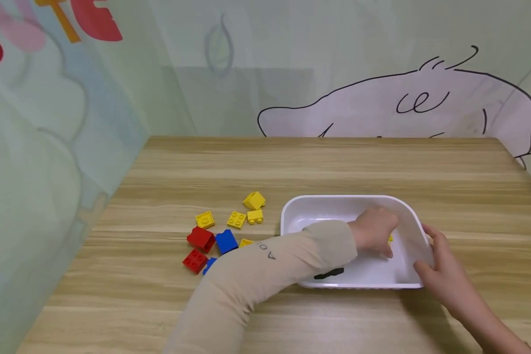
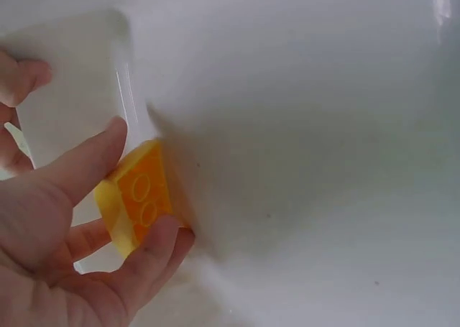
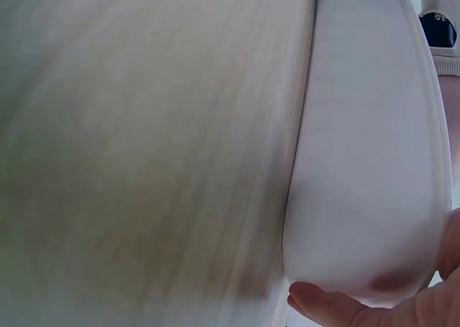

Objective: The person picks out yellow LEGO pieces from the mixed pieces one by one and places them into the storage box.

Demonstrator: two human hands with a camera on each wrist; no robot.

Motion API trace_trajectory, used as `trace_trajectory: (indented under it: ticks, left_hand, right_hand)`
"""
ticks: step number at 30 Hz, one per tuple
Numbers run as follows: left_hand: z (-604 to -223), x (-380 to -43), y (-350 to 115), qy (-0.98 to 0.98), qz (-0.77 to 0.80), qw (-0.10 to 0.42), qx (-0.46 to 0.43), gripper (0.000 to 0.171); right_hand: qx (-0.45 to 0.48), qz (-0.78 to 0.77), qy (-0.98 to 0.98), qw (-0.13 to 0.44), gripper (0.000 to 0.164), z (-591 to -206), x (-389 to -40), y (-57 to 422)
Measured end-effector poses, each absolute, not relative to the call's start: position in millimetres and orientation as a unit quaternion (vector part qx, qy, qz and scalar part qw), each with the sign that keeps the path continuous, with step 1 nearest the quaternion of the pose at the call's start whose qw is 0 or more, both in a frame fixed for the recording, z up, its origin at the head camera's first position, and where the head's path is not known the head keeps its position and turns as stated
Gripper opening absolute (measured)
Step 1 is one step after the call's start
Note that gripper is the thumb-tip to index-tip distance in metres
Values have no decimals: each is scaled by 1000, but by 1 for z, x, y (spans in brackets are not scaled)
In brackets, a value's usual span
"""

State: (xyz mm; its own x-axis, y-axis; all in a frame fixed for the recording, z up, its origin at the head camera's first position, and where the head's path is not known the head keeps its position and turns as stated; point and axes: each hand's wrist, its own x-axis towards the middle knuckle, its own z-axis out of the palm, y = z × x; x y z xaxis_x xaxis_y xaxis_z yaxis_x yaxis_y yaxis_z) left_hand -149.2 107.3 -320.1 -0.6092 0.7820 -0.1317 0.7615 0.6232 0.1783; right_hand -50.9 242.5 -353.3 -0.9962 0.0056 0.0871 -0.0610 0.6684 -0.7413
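A white plastic tub (image 1: 345,197) stands on the wooden table. My left hand (image 1: 376,230) reaches down inside its right half. In the left wrist view, the thumb and fingers pinch a yellow toy brick (image 2: 147,194) close to the tub's floor, with round rings on its underside facing the camera. From the head only a sliver of that brick shows beside the fingers. At the tub's right end, my right hand (image 1: 442,268) grips the rim, thumb on the near side and fingers round the outer wall (image 3: 366,140).
Left of the tub lie loose toy bricks: several yellow ones (image 1: 236,220), two red ones (image 1: 201,239) and blue ones (image 1: 226,241). My left sleeve (image 1: 265,265) crosses the tub's near left rim and partly covers the nearest bricks. A printed wall (image 1: 256,98) rises behind the table.
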Motion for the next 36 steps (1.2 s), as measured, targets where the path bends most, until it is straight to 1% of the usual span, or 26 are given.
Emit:
trace_trajectory:
  ticks: [7, 16, 27, 36]
  left_hand:
    - [-316, -150, 107, 897, 52, 112, 425, 37]
    - [-313, -151, 107, 899, 63, 128, 414, 45]
    - [-308, -150, 105, 899, 51, 132, 415, 49]
    - [-299, -149, 104, 903, 13, 135, 407, 47]
  right_hand:
    - [20, 411, -911, 40, 65, -356, -53, 244]
    - [17, 415, -909, 34, 65, -358, -54, 244]
    - [16, 405, -913, 35, 65, -357, -52, 245]
    - [14, 403, -915, 31, 64, -355, -52, 244]
